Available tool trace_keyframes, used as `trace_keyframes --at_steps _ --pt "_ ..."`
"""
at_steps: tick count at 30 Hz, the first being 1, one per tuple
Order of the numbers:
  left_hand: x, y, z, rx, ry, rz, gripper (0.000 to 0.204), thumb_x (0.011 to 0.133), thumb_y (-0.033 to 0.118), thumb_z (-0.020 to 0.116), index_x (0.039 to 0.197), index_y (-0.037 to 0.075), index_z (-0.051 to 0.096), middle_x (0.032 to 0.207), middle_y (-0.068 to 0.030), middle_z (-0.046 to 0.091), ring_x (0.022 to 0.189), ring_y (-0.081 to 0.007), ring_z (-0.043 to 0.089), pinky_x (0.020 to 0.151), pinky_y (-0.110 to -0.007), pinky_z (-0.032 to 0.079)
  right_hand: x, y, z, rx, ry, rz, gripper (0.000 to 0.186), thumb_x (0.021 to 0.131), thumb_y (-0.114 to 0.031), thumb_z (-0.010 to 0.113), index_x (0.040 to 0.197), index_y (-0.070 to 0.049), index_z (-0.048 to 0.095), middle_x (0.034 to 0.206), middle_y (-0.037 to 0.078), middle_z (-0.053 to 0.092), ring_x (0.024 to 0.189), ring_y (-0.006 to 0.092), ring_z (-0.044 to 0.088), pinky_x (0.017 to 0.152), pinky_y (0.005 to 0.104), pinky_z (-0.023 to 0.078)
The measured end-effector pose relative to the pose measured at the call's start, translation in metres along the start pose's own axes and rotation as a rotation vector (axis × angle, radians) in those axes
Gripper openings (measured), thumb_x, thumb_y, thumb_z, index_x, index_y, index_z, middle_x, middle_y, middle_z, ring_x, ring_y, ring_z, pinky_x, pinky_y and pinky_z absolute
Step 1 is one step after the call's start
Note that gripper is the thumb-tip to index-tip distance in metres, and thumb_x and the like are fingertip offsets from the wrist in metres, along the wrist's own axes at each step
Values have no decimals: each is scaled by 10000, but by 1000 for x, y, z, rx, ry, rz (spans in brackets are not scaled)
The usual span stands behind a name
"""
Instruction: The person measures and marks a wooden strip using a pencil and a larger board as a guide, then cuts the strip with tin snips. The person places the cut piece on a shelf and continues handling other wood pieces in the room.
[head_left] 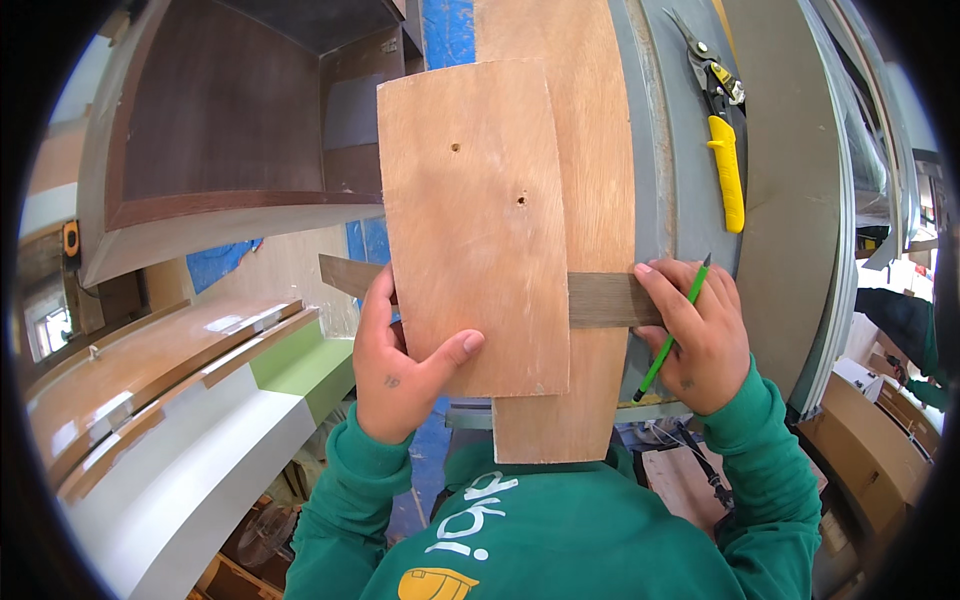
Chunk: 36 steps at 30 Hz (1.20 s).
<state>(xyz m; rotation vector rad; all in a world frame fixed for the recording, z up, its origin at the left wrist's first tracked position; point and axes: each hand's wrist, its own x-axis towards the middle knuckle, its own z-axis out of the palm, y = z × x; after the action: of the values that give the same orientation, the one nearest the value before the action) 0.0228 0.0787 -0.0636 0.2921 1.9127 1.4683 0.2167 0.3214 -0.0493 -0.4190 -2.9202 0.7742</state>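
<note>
A short plywood board (475, 250) with two small holes lies over a longer plywood board (602, 150). Between them crosses a thin brown wood-grain strip (603, 300), whose ends stick out on both sides. My left hand (393, 380) grips the short board's left edge, thumb on its top face and fingers partly hidden beneath. At the strip's right end, my right hand (708, 340) has its fingers closed on the strip. A green pencil (655, 372) is also held in that hand, slanting between the fingers with its dark tip pointing up and away.
Yellow-handled metal snips (727, 170) lie on the grey surface at the right. A dark open cabinet box (220, 110) stands at the far left. Nearer on the left are a white and green panel (230, 420) and a glossy brown panel (150, 345). Cardboard (860, 440) sits at the lower right.
</note>
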Motion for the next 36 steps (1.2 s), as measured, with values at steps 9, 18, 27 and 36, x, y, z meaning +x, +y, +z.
trace_keyframes --at_steps 9,18,27,36 --pt "2 1 -1 -54 -14 7 914 846 135 880 1552 -59 333 1374 -215 609 1172 -284 696 954 -372 600 1 0 2 -6 15 -2 724 669 14 814 1362 -49 616 1213 151 654 1069 377 618 996 521 446" --pt "3 2 -8 -58 5 6 926 867 163 869 1574 -59 312 1391 -221 604 1197 -283 682 985 -370 578 1 -1 2 -28 13 12 703 661 28 807 1337 -49 631 1202 147 655 1049 367 611 986 504 456" --pt "4 -2 -7 -37 -6 62 971 846 157 877 1600 -43 299 1437 -201 571 1249 -275 646 1028 -385 554 1 -2 2 -7 30 19 704 651 33 808 1329 -51 637 1188 131 656 1038 347 607 989 492 457" --pt "1 -3 -4 -61 -17 49 973 844 143 879 1605 -46 303 1448 -186 567 1264 -267 634 1051 -387 540 0 -2 4 -9 38 25 704 650 37 804 1328 -48 634 1187 128 656 1042 346 604 999 493 454"
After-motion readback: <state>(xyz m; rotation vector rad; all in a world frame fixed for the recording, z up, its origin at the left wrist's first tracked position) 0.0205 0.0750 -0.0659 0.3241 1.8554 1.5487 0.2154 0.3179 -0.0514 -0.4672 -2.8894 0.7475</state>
